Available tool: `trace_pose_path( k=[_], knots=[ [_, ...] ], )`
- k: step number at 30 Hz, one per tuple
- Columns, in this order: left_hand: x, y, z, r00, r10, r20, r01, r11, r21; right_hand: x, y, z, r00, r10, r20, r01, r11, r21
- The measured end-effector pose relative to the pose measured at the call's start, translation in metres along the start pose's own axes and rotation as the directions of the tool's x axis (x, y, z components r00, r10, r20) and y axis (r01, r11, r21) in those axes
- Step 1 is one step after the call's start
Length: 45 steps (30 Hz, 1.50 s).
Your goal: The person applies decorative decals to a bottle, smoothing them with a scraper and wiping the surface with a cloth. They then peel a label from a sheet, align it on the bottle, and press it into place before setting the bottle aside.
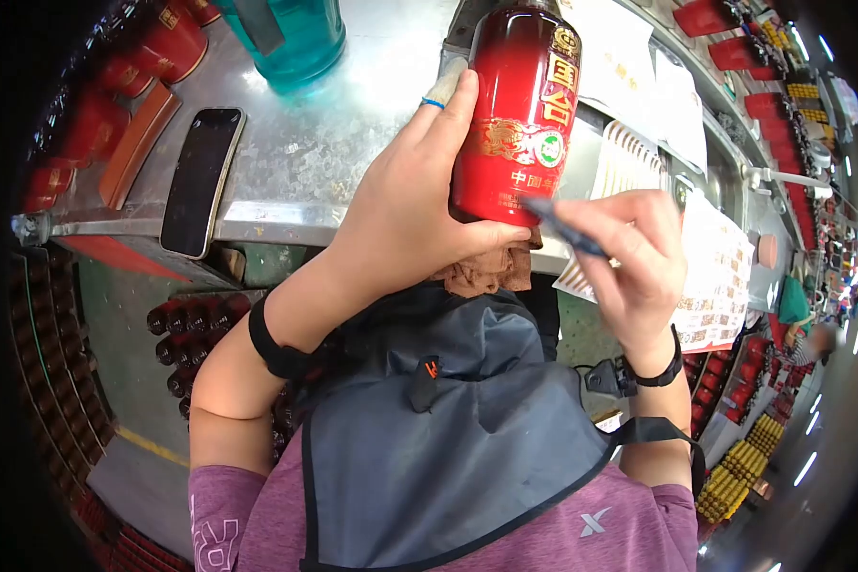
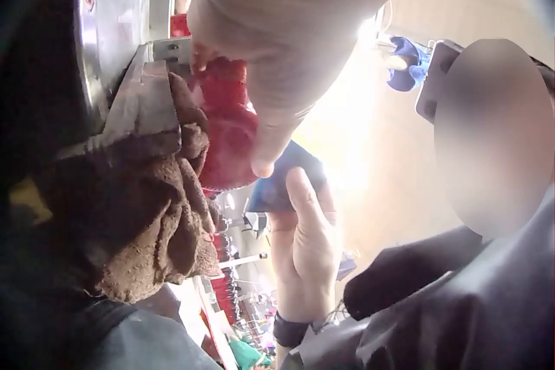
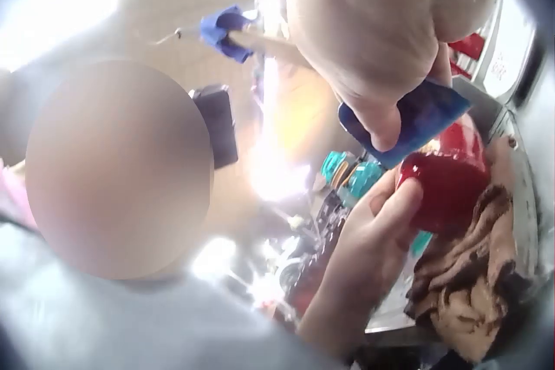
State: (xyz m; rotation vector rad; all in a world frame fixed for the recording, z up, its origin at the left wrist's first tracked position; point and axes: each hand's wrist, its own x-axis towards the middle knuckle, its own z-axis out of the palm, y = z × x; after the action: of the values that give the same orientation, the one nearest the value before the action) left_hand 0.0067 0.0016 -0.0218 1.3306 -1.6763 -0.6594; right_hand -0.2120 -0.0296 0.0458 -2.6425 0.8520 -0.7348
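Note:
My left hand (image 1: 405, 186) grips a glossy red bottle (image 1: 510, 105) with gold lettering, its thumb across the base end and its fingers along the left side. The bottle lies tilted, base toward me, neck pointing away. A pale cover with a blue band sits on one left finger. My right hand (image 1: 639, 253) pinches a flat blue scraper (image 3: 429, 118) between thumb and fingers. In the head view the scraper is blurred and overlaps the lower right of the bottle. A crumpled brown cloth (image 1: 491, 272) lies below the base, at the table edge.
A black phone (image 1: 202, 181) lies on the metal table (image 1: 286, 143) at left, near a brown bar (image 1: 141, 143). Beyond stands a teal container (image 1: 300, 43). Printed sheets (image 1: 720, 267) lie at right. Crates of dark red bottles (image 1: 200, 329) stand below the table.

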Motion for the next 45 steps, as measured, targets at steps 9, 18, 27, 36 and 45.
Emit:
trace_pose_path(
  k=[9, 18, 27, 36, 45],
  knots=[
    [0.002, 0.002, 0.002, 0.999, 0.019, -0.049, -0.016, 0.998, 0.056, 0.011, -0.004, 0.000, 0.979, -0.200, 0.036, 0.203, 0.962, -0.182],
    [0.001, 0.003, 0.001, 1.000, 0.006, -0.015, -0.004, 0.996, 0.093, 0.024, -0.014, -0.003, 0.959, -0.250, 0.133, 0.271, 0.947, -0.171],
    [-0.001, 0.003, 0.003, 1.000, 0.008, -0.029, -0.006, 0.996, 0.084, 0.035, -0.013, -0.012, 0.984, -0.120, 0.130, 0.155, 0.941, -0.301],
    [-0.017, -0.008, 0.000, 0.934, 0.330, -0.138, -0.299, 0.932, 0.207, -0.063, -0.001, -0.020, 0.684, 0.693, 0.228, -0.668, 0.470, 0.577],
    [0.012, 0.007, 0.004, 0.743, 0.598, 0.300, -0.668, 0.688, 0.283, -0.241, 0.036, 0.000, 0.097, 0.882, 0.461, -0.610, -0.314, 0.728]
  ],
)
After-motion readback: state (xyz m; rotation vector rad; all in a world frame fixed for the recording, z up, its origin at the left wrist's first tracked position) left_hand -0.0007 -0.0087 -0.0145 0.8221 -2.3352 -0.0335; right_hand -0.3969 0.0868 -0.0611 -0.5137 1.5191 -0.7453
